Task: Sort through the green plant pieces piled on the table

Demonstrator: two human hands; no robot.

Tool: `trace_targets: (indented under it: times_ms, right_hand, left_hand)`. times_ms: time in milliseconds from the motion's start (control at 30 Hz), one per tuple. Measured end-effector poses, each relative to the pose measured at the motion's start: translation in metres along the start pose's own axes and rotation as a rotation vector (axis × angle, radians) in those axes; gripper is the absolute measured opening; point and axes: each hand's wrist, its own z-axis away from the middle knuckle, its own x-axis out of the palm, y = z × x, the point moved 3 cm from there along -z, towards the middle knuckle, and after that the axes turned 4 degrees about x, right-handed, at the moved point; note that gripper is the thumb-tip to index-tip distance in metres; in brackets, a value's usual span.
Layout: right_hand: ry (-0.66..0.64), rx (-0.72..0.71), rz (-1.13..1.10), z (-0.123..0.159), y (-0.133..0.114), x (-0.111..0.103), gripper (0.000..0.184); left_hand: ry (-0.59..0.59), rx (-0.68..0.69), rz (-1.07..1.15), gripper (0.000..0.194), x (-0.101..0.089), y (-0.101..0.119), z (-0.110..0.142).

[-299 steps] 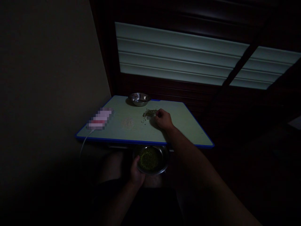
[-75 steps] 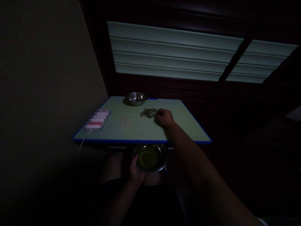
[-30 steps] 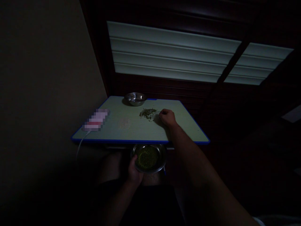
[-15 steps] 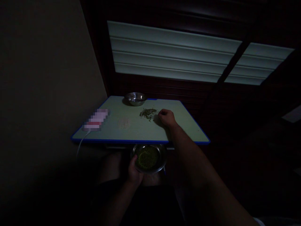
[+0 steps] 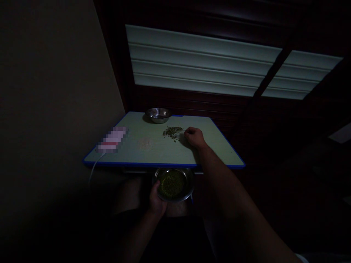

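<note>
My left hand grips the near left rim of a metal bowl, thumb over the edge, just below the table's front edge. Small green beans or seeds lie inside this bowl. Over the table, my right hand is closed with the fingertips pinched together, right beside a scattered patch of small greenish-brown beans or seeds. Whatever the fingertips may hold is too small and dark to make out.
The pale tabletop has a blue edge. A second metal bowl stands at its back left. A blurred-out pinkish device with a white cable lies on the left. Behind rises a dark wooden panel with pale slats.
Almost nothing differs. Both hands keep their places, and the bowl in my left hand stays below the table edge.
</note>
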Motion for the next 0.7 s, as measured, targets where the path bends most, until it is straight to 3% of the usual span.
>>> trace_targets:
  times_ms: [700]
  right_hand:
    - [-0.132, 0.002, -0.096, 0.0047, -0.0067, 0.0057, 0.014]
  left_hand:
    - [0.015, -0.010, -0.009, 0.030, 0.0001, 0.0005, 0.0005]
